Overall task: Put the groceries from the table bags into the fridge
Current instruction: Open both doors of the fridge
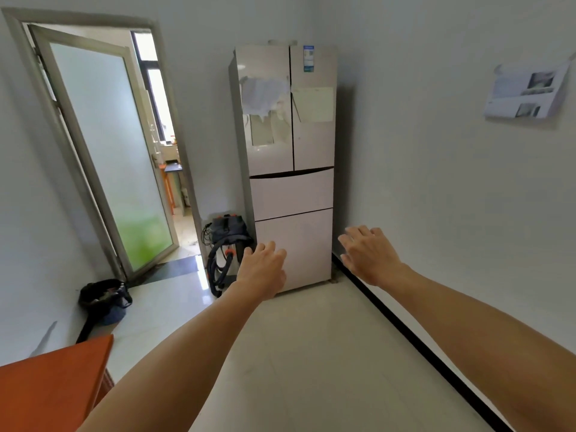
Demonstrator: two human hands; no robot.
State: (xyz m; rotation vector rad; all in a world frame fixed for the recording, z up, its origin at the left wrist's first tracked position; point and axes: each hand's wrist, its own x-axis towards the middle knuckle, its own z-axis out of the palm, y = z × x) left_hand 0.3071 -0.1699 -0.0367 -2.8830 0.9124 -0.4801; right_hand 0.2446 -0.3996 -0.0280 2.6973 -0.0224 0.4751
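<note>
Head view shows both bare hands stretched forward at centre frame, palms down, fingers spread, holding nothing: the left hand (263,269) and the right hand (369,254). Beyond them, at upper centre, stands the tall pale pink glossy fridge (290,157), all doors shut, papers stuck on its upper doors. An orange wooden table (53,388) corner fills the lower left.

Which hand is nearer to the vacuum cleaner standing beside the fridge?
The left hand. It is stretched out just right of the vacuum cleaner, while the right hand is held out farther right, past the fridge, near the wall.
</note>
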